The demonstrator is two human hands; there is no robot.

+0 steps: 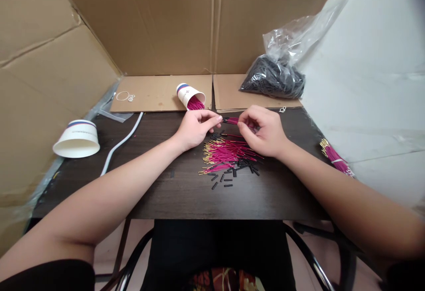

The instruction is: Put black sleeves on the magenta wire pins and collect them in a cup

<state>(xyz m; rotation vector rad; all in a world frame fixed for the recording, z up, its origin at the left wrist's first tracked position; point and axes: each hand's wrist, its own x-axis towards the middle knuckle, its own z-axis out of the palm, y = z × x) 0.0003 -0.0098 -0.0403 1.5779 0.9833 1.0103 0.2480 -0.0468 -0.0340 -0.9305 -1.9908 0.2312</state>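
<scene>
My right hand (264,129) is closed around a few magenta wires (232,120), which stick out to the left and have black ends. At those ends, the thumb and forefinger of my left hand (199,127) are pinched on a small black sleeve, mostly hidden by the fingertips. Below both hands, a loose pile of magenta wires (222,151) with gold-coloured tips lies on the dark table. Short black sleeves (228,180) are scattered along the pile's near edge, and more lie just under my left hand.
A tipped paper cup (186,94) holds more magenta wires. Another paper cup (79,134) stands at left beside a pale tube (121,143). A plastic bag (274,76) of black pieces sits on cardboard (152,92) at back right. A tied wire bundle (337,158) lies at right.
</scene>
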